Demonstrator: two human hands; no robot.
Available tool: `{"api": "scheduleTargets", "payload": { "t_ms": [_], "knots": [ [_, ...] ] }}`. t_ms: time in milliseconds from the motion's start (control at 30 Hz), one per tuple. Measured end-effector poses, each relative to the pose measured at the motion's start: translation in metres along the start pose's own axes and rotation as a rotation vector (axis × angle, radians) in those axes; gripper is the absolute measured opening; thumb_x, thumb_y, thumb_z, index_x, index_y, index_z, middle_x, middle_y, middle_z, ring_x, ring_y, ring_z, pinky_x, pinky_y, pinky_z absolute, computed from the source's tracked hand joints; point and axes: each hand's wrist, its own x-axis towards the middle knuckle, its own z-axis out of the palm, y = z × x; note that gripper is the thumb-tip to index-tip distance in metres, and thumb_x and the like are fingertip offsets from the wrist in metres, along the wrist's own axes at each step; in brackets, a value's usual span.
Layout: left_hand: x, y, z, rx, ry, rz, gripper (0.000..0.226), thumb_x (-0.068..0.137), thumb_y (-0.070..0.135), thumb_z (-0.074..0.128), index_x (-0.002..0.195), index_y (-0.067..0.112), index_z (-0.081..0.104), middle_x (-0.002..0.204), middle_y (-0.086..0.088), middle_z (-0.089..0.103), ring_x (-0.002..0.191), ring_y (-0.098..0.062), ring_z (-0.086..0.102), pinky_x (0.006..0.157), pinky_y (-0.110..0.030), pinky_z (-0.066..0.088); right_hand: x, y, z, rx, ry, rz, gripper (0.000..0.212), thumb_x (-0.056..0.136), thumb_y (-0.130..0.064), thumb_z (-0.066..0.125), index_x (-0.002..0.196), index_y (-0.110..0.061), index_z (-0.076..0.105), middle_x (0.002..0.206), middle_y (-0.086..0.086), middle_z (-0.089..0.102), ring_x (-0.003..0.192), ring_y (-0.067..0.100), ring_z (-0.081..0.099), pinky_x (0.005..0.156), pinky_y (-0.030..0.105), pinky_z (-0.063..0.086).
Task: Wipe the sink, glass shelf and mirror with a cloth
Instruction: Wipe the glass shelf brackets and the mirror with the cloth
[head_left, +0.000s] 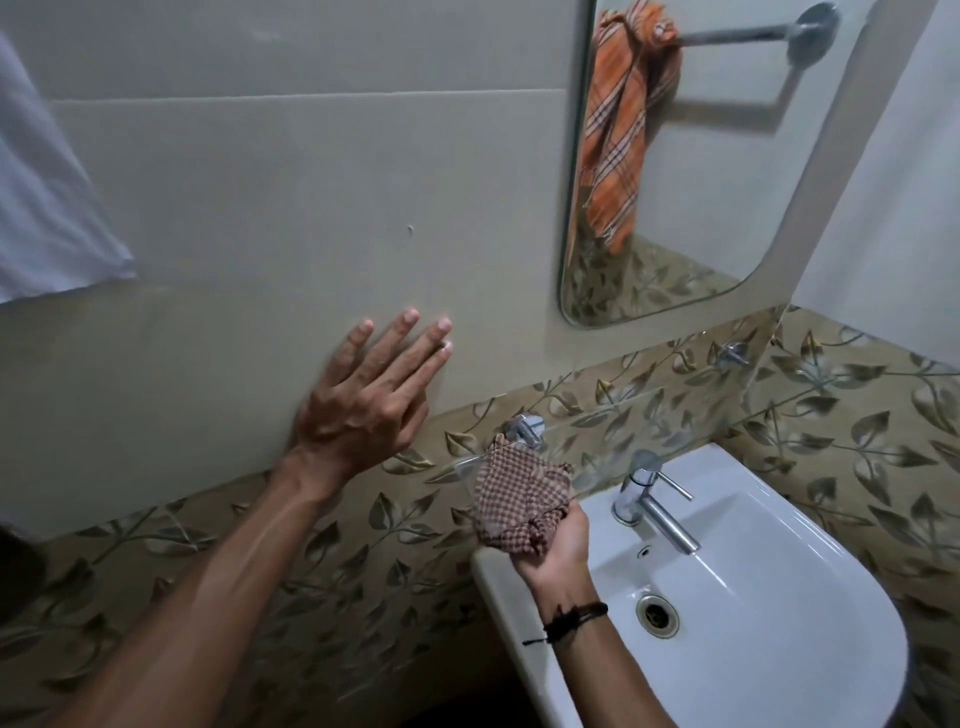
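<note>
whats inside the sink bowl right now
Only the metal drain and a small overflow hole show in the white sink; the tap spout hangs above. The right hand, gripping the cloth, hides its left rear corner.

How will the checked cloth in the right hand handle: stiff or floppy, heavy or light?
Probably floppy: the checked cloth crumples into folds in the right hand. Likely light too: thin-looking fabric, bunched up in one hand.

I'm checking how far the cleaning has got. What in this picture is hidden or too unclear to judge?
Head view:
Glass shelf: left end hidden by the cloth; any smears too faint to see.
Mirror: top cut off by the picture's upper edge.
Sink: near rim cut off by the lower edge.
White fabric: mostly cut off by the left edge.
</note>
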Motion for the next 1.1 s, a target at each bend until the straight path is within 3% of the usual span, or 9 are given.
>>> {"api": "scheduleTargets", "payload": {
  "t_ms": [233,367,433,533,633,800,967,1000,1100],
  "knots": [
    [-0.001,0.000,0.002,0.020,0.014,0.010,0.058,0.097,0.028,0.053,0.154,0.019,0.044,0.162,0.002,0.037,0.151,-0.021,0.033,0.120,-0.047,0.028,-0.011,0.008,-0.010,-0.056,0.001,0.075,0.053,0.104,-0.036,0.035,0.134,0.002,0.057,0.127,0.028,0.065,0.118,0.045,0.061,0.103,0.058,0.047],
    [-0.002,0.002,0.004,0.026,0.011,0.011,0.058,0.098,0.029,0.051,0.154,0.018,0.043,0.163,0.002,0.035,0.152,-0.021,0.032,0.121,-0.047,0.028,-0.002,0.015,0.002,-0.042,0.025,0.052,0.053,0.104,-0.038,0.035,0.135,-0.001,0.057,0.115,0.026,0.070,0.098,0.042,0.070,0.080,0.055,0.060],
    [-0.004,0.002,0.005,0.032,0.009,0.006,0.059,0.098,0.030,0.051,0.155,0.018,0.041,0.163,0.002,0.035,0.152,-0.021,0.031,0.120,-0.047,0.028,-0.008,0.028,0.003,-0.045,0.007,0.092,0.054,0.104,-0.039,0.038,0.135,0.001,0.057,0.122,0.028,0.067,0.098,0.044,0.071,0.078,0.054,0.060],
    [-0.004,0.002,0.006,0.033,0.014,-0.005,0.059,0.099,0.030,0.050,0.156,0.018,0.040,0.163,0.002,0.035,0.152,-0.021,0.031,0.121,-0.047,0.027,-0.020,0.027,-0.005,-0.069,-0.015,0.135,0.056,0.104,-0.041,0.041,0.136,0.003,0.057,0.131,0.028,0.062,0.110,0.045,0.067,0.089,0.055,0.057],
    [-0.003,0.003,0.004,0.032,0.008,-0.001,0.058,0.098,0.029,0.050,0.155,0.017,0.042,0.163,0.001,0.035,0.152,-0.021,0.031,0.122,-0.046,0.025,-0.017,0.011,-0.008,-0.145,-0.011,0.149,0.059,0.102,-0.042,0.039,0.138,0.001,0.056,0.136,0.026,0.059,0.125,0.044,0.057,0.108,0.056,0.044],
    [-0.004,0.002,0.004,0.031,0.009,0.012,0.058,0.099,0.030,0.049,0.155,0.017,0.042,0.163,0.001,0.035,0.152,-0.021,0.032,0.121,-0.046,0.027,-0.010,0.029,0.005,-0.148,0.047,0.123,0.054,0.103,-0.041,0.042,0.136,-0.002,0.059,0.126,0.025,0.066,0.101,0.043,0.071,0.084,0.054,0.058],
    [-0.004,0.003,0.005,0.029,0.016,0.004,0.058,0.099,0.030,0.049,0.155,0.017,0.041,0.163,0.001,0.034,0.152,-0.021,0.031,0.119,-0.046,0.029,-0.028,0.007,-0.015,-0.149,0.013,0.107,0.056,0.103,-0.038,0.035,0.134,0.001,0.059,0.134,0.026,0.061,0.121,0.044,0.061,0.109,0.057,0.042],
    [-0.004,0.002,0.005,0.032,0.012,0.008,0.058,0.099,0.029,0.049,0.155,0.017,0.041,0.163,0.001,0.034,0.152,-0.021,0.031,0.120,-0.046,0.029,-0.026,-0.001,-0.014,-0.138,0.010,0.075,0.055,0.103,-0.037,0.034,0.134,0.001,0.059,0.132,0.025,0.063,0.117,0.043,0.063,0.106,0.059,0.045],
    [-0.004,0.002,0.004,0.027,0.011,0.008,0.058,0.100,0.029,0.048,0.156,0.017,0.040,0.164,0.002,0.033,0.152,-0.021,0.031,0.120,-0.046,0.029,-0.014,-0.005,0.005,-0.091,0.042,-0.009,0.051,0.103,-0.035,0.033,0.126,-0.001,0.062,0.112,0.023,0.072,0.094,0.040,0.072,0.077,0.054,0.061]
  ]
}}
